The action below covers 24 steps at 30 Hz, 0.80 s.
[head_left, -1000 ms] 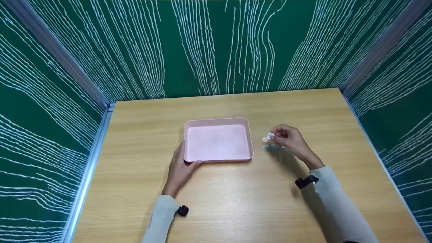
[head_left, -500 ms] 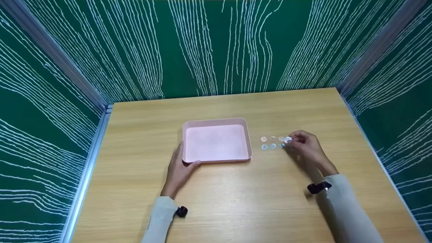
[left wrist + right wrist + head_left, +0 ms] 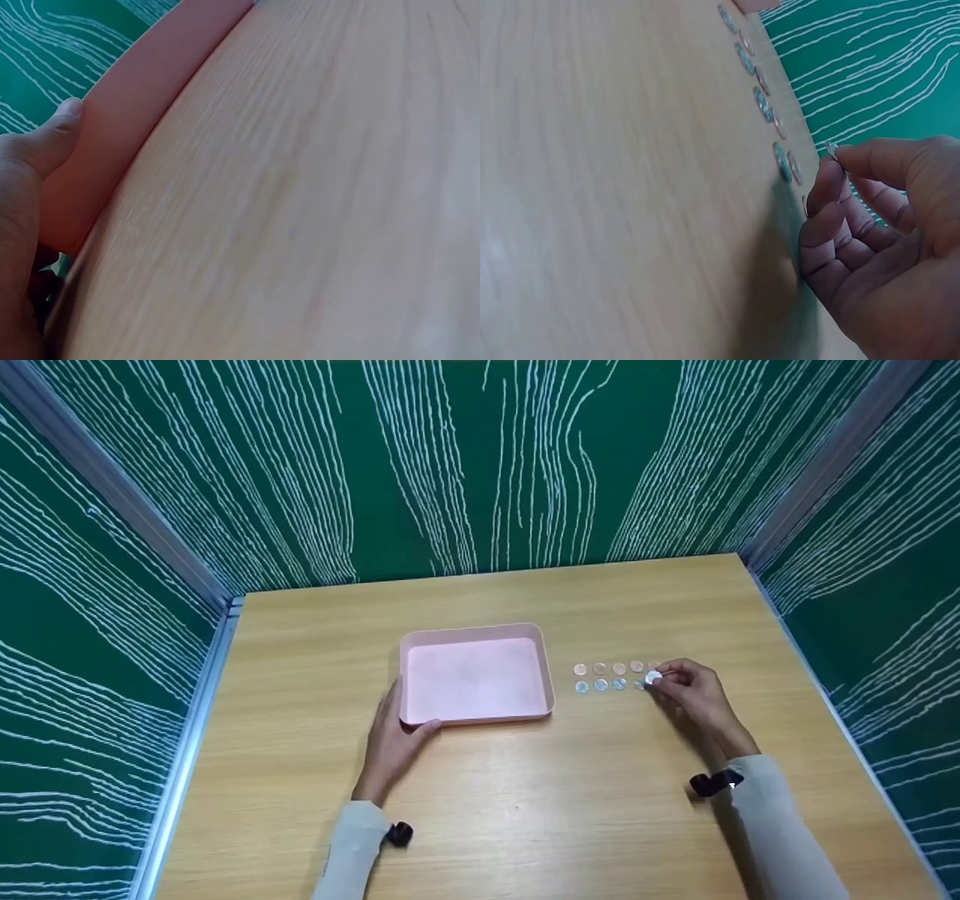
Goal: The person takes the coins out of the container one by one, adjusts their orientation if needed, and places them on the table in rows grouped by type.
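Note:
My right hand (image 3: 697,694) pinches a small, flat, shiny round disc (image 3: 653,678) between thumb and forefinger, above the table. In the right wrist view the disc (image 3: 832,149) stands edge-on at the fingertips. Below lie two rows of similar discs, pinkish discs (image 3: 599,668) farther back and pale bluish discs (image 3: 601,685) nearer; the hand partly covers their right end. My left hand (image 3: 390,746) holds the near left corner of a shallow pink tray (image 3: 476,720), thumb on its front wall and fingers along its left side. In the left wrist view the thumb presses the tray's wall (image 3: 112,142).
A wooden table (image 3: 510,825) bears the tray and discs. Green walls (image 3: 405,472) with white wavy lines enclose its back and sides, and metal frame bars (image 3: 187,720) run along the edges. A small black device (image 3: 716,784) sits on each wrist.
My right hand has moved rightward along the rows with its disc, uncovering more discs on the table. The left hand still holds the tray corner.

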Available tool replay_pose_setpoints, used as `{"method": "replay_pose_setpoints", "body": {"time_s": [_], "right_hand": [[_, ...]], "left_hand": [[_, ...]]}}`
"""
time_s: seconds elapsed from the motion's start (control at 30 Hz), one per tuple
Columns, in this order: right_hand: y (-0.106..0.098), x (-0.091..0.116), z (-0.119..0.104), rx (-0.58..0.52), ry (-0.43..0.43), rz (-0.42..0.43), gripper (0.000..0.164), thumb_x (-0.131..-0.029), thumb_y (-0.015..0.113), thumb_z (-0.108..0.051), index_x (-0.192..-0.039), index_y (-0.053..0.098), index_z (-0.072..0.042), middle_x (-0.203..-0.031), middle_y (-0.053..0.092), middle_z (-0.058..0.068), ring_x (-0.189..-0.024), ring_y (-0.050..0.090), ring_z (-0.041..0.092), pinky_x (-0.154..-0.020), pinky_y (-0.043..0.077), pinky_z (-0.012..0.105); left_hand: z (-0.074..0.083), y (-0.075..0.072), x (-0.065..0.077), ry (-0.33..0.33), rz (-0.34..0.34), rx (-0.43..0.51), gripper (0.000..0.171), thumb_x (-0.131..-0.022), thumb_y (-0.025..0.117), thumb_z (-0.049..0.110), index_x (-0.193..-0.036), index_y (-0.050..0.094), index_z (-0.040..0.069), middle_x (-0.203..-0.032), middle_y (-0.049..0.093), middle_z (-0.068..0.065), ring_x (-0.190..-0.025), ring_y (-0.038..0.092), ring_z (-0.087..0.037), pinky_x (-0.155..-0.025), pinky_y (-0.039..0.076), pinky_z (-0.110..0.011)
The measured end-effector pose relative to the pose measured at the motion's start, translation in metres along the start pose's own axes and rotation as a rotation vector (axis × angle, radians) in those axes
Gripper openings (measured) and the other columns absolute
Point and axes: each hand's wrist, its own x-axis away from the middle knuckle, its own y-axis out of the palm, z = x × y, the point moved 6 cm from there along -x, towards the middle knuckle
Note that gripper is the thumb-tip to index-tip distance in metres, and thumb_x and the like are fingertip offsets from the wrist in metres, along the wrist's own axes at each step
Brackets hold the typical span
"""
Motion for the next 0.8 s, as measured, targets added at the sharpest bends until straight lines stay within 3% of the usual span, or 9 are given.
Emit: {"method": "replay_pose_setpoints", "body": {"time_s": [0.2,0.37,0.57,0.8], "right_hand": [[-0.005,-0.001,0.010,0.078,0.025,0.038,0.030,-0.106,0.075,-0.011,-0.127,0.067,0.008,-0.101,0.072,0.008,-0.076,0.066,0.011,-0.059,0.055,0.023],[-0.007,0.001,0.016,0.083,0.037,0.041,0.030,-0.107,0.074,-0.012,-0.128,0.067,0.008,-0.103,0.071,0.012,-0.078,0.068,0.012,-0.064,0.060,0.023],[-0.006,0.001,0.012,0.099,-0.055,0.075,0.025,-0.106,0.074,-0.007,-0.121,0.071,0.012,-0.099,0.073,0.024,-0.073,0.070,0.012,-0.062,0.060,0.022],[-0.005,-0.003,0.011,0.147,-0.073,0.123,0.018,-0.106,0.070,-0.003,-0.119,0.073,0.009,-0.096,0.073,0.021,-0.069,0.070,0.012,-0.058,0.060,0.022]], "left_hand": [[0.001,0.001,0.001,0.005,-0.001,0.005,0.114,-0.090,0.090,0.055,-0.178,0.025,0.020,-0.179,0.033,-0.014,-0.163,0.031,-0.042,-0.129,0.031,-0.064],[0.000,0.002,0.000,0.008,-0.006,0.010,0.115,-0.089,0.088,0.059,-0.177,0.025,0.019,-0.179,0.032,-0.013,-0.164,0.030,-0.041,-0.129,0.031,-0.064],[-0.001,0.001,0.002,0.009,-0.001,0.007,0.116,-0.089,0.087,0.062,-0.177,0.026,0.020,-0.178,0.033,-0.013,-0.164,0.030,-0.041,-0.129,0.031,-0.064],[-0.001,-0.002,-0.001,0.010,0.010,0.005,0.114,-0.090,0.089,0.057,-0.177,0.027,0.019,-0.177,0.035,-0.014,-0.162,0.035,-0.038,-0.129,0.033,-0.060]]}}
